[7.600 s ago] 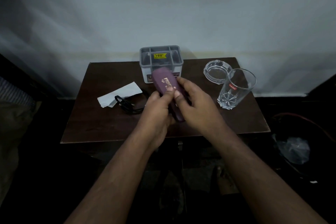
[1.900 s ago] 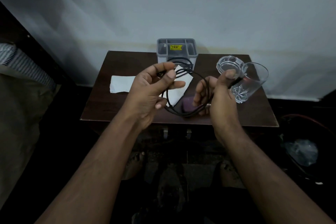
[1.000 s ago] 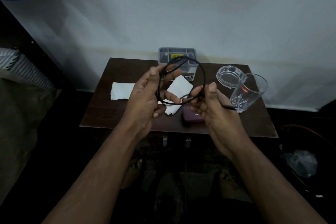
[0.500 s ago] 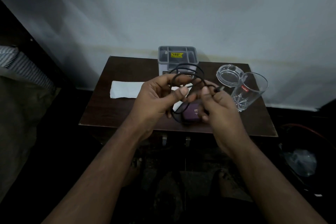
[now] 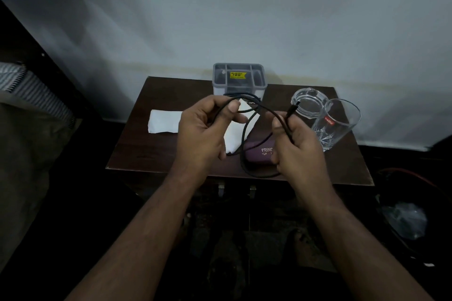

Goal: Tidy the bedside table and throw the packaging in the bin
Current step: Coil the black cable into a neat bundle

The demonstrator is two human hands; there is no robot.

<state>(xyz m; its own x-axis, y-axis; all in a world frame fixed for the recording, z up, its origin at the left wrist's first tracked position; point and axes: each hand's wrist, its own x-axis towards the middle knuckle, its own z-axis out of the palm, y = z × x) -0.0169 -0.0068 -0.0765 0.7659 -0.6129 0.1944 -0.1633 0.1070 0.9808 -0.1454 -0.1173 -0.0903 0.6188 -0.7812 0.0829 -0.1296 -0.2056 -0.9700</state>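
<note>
A black cable (image 5: 247, 129) hangs in loops between both hands above the dark wooden bedside table (image 5: 137, 144). My left hand (image 5: 205, 129) pinches one part of the loop between thumb and fingers. My right hand (image 5: 296, 146) grips the other part, and the plug end sticks up past its fingers. Under the cable lies a purple case (image 5: 259, 154) with gold lettering, partly hidden by my right hand. White paper (image 5: 163, 121) lies flat on the table's left half, running under my left hand.
A grey compartment organiser (image 5: 238, 78) with a yellow sticker stands at the table's back edge. A glass ashtray (image 5: 308, 102) and a drinking glass (image 5: 335, 124) stand at the right. A dark bin (image 5: 406, 222) with clear plastic inside sits on the floor, right. A bed lies left.
My hands have drawn apart, widening the cable loop. My right hand has shifted right and now holds the plug end upward.
</note>
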